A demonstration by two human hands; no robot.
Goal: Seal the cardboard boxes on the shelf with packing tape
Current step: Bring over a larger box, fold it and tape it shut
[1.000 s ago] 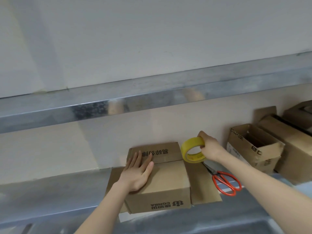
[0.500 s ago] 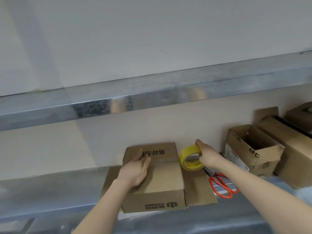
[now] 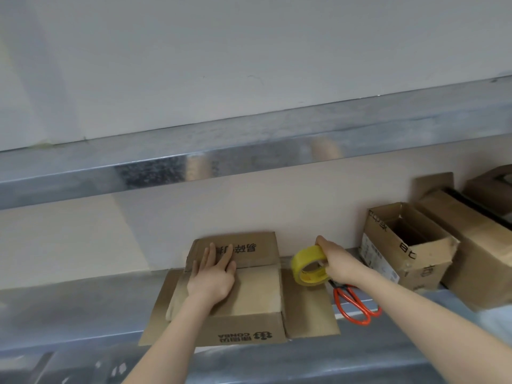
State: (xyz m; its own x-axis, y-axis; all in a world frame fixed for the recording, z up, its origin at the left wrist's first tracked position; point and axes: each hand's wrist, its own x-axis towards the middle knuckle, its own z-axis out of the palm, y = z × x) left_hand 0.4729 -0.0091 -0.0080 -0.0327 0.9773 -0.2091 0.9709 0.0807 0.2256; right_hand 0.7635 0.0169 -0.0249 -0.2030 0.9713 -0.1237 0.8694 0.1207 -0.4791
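Metal shelf (image 3: 83, 306) against a pale wall: the left hand (image 3: 212, 278) lies flat, fingers straight, pressing the cardboard box (image 3: 257, 295) flaps closed, while the right hand (image 3: 339, 261) grips a yellow tape roll (image 3: 304, 259) just right of it; press the flaps flush before taping the seam.

scissors (image 3: 353, 304) beside box (image 3: 249, 297), shelf (image 3: 83, 306) left bare

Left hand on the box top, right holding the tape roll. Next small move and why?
Probably carry the tape roll left onto the top of the box to start a strip. The left hand lies flat on the cardboard, holding it down; the right hand grips the roll off to the box's right, and no tape shows on the box.
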